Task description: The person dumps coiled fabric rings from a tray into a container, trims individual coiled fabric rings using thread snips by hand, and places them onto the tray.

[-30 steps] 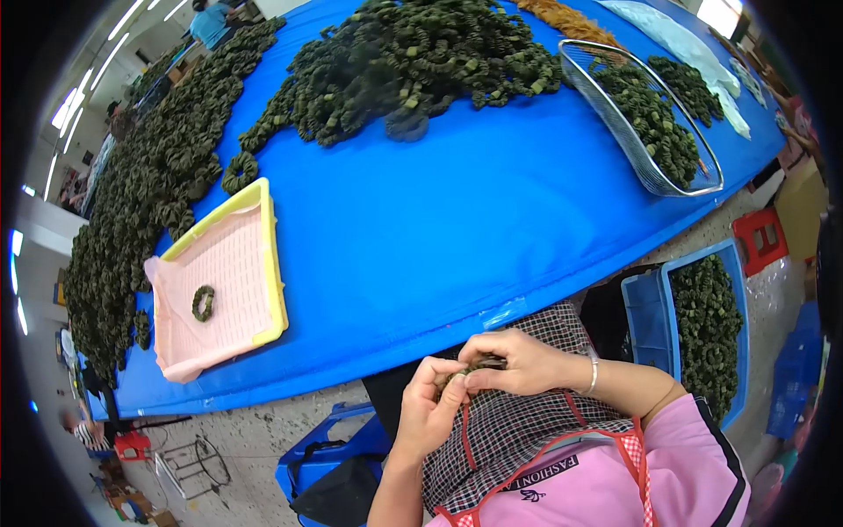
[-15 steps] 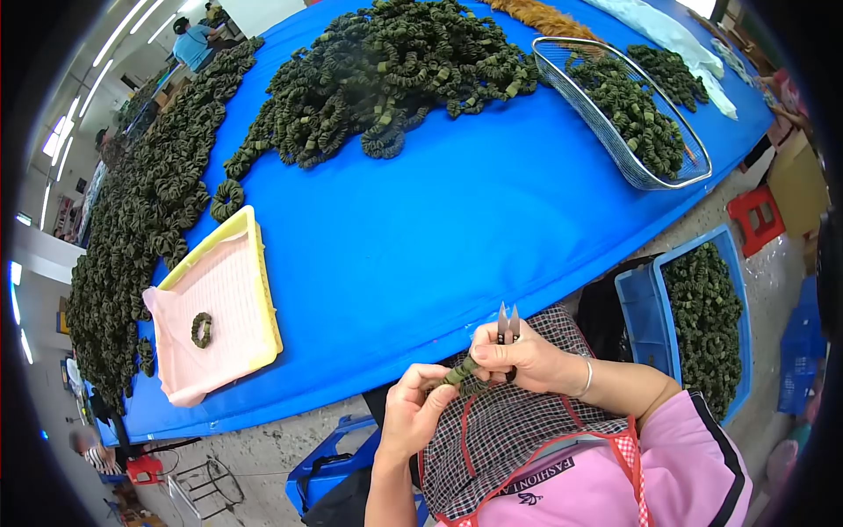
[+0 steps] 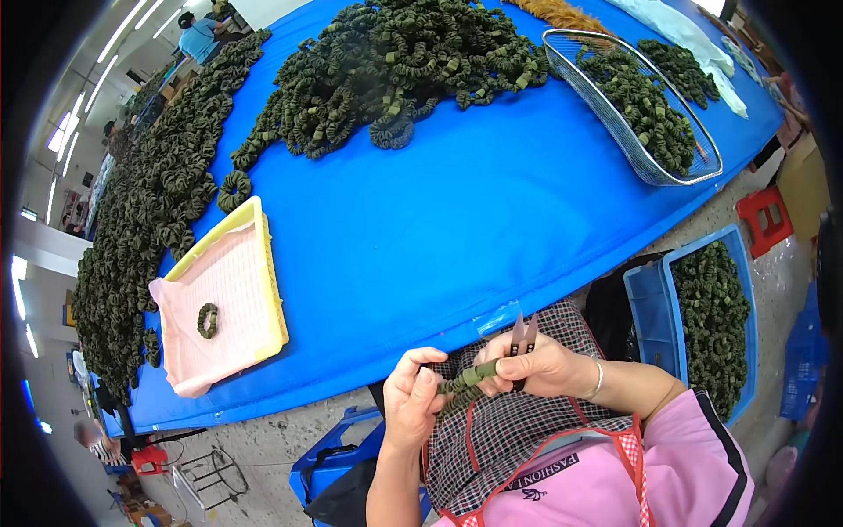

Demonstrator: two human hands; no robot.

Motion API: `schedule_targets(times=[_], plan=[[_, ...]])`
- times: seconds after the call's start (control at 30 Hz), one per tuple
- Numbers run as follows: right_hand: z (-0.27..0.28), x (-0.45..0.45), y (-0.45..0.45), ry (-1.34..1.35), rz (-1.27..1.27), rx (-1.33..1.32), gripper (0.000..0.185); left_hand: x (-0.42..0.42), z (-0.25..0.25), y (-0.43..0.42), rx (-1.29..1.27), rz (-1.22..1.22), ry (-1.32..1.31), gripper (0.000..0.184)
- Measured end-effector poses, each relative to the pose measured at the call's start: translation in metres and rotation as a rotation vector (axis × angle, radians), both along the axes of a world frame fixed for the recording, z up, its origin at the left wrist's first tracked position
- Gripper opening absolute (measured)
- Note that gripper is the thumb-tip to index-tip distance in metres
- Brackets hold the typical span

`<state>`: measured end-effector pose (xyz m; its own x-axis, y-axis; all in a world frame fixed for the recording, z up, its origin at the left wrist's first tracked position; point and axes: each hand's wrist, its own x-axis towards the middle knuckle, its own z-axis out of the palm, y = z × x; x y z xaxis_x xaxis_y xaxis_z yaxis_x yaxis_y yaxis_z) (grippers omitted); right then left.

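A dark green scrunchie (image 3: 465, 379) is stretched between my two hands over my checked apron, below the table's near edge. My left hand (image 3: 409, 402) pinches its left end between thumb and fingers. Its other end is gripped by the thumb and fingers of my right hand (image 3: 543, 365). That same hand also keeps a pair of thread snips (image 3: 524, 335), blades pointing up and slightly apart, their handles mostly hidden in the palm. To the left, one scrunchie ring (image 3: 207, 321) lies on the pink lining of a yellow tray (image 3: 275, 303).
Heaped green scrunchies (image 3: 395, 75) cover the far part of the blue table (image 3: 439, 237), with another long heap (image 3: 158, 193) along the left. A wire basket (image 3: 680, 182) of scrunchies stands far right. Below it on the floor are a filled blue crate (image 3: 650, 307) and a red stool (image 3: 764, 220).
My left hand has opened out somewhat, and more of the scrunchie now shows, drawn out between the hands. My right hand and the snips have shifted slightly right and down.
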<state>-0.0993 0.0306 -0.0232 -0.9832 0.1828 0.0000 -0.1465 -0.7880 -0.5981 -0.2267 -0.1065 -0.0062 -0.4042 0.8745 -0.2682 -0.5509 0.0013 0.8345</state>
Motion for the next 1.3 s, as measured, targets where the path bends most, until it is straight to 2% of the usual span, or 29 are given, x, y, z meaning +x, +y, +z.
schedule_targets(times=[0.17,0.27,0.37,0.43,0.53,0.57,0.67,0.7,0.8,0.9,0.93,1.0,1.07,1.17,1.3], plan=[[-0.002,-0.002,0.003,-0.117,0.061,-0.181,0.020,-0.009,-0.003,0.000,-0.101,-0.227,0.447,0.025],[0.000,-0.003,0.003,-0.196,0.060,-0.138,0.020,-0.010,-0.004,0.004,-0.023,-0.142,0.544,0.024],[-0.003,-0.004,-0.001,-0.262,0.028,0.013,0.019,-0.010,-0.004,0.006,0.004,-0.064,0.185,0.017],[-0.001,-0.005,-0.005,-0.292,-0.005,0.094,0.018,-0.003,0.000,0.012,0.017,0.045,-0.034,0.020],[0.000,-0.004,-0.009,-0.326,-0.046,0.127,0.017,0.005,0.017,0.017,-0.248,-0.094,0.556,0.021],[-0.001,-0.003,-0.010,-0.338,-0.057,0.121,0.017,0.006,0.006,0.018,-0.180,-0.036,0.872,0.018],[0.005,-0.001,-0.006,-0.309,-0.086,0.155,0.018,0.003,0.004,0.013,-0.123,-0.026,0.794,0.014],[0.007,0.000,-0.005,-0.279,-0.106,0.098,0.018,-0.001,0.004,0.009,-0.103,-0.072,0.850,0.013],[0.002,-0.002,0.000,-0.162,-0.118,-0.078,0.019,-0.010,0.008,0.004,-0.223,-0.182,0.584,0.015],[0.000,-0.006,-0.002,-0.150,-0.109,-0.192,0.020,-0.013,-0.001,0.005,-0.173,-0.154,0.253,0.021],[0.003,-0.008,-0.002,-0.218,-0.080,-0.168,0.021,-0.015,-0.002,0.005,-0.158,-0.151,0.132,0.021],[0.014,-0.011,0.002,-0.355,-0.017,-0.120,0.022,-0.017,-0.002,0.006,-0.123,-0.154,0.090,0.023],[0.017,-0.013,0.003,-0.380,0.034,0.043,0.027,-0.018,-0.003,0.006,-0.119,-0.153,0.061,0.022],[0.009,-0.011,0.003,-0.387,0.082,0.256,0.026,-0.014,0.002,0.009,-0.145,-0.149,0.161,0.023],[0.013,-0.015,-0.002,-0.305,-0.035,0.472,0.025,-0.020,0.001,0.003,-0.179,-0.224,0.274,0.026]])
